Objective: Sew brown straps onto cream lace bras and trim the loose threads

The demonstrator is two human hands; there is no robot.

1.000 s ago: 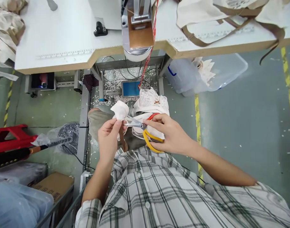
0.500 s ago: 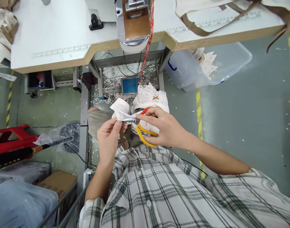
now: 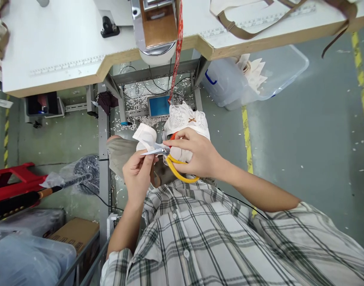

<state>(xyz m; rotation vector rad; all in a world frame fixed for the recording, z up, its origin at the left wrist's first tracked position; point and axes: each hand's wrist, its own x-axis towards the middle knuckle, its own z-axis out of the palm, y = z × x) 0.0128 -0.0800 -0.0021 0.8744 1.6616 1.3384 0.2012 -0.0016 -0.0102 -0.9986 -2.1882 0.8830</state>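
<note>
My left hand (image 3: pixel 138 174) pinches a small white fabric piece (image 3: pixel 146 137) with a brown strap hanging from it, held up over my lap. My right hand (image 3: pixel 196 157) grips scissors (image 3: pixel 170 159) with orange and yellow handles. Their steel blades point left and lie against the white fabric just above my left fingertips. A bundle of white lace-patterned fabric (image 3: pixel 184 119) rests on my knees behind both hands.
A white sewing table (image 3: pixel 65 51) with a machine head (image 3: pixel 153 28) runs across the top, cream bags with brown straps (image 3: pixel 259 16) on its right. A clear plastic bin (image 3: pixel 259 79) stands on the floor at right. A red stool (image 3: pixel 15 178), cardboard box (image 3: pixel 74 232) and bagged goods lie at left.
The scissors and my right hand have moved left, so the blades now lie across the white fabric. My left hand holds its pinch. The view has shifted slightly.
</note>
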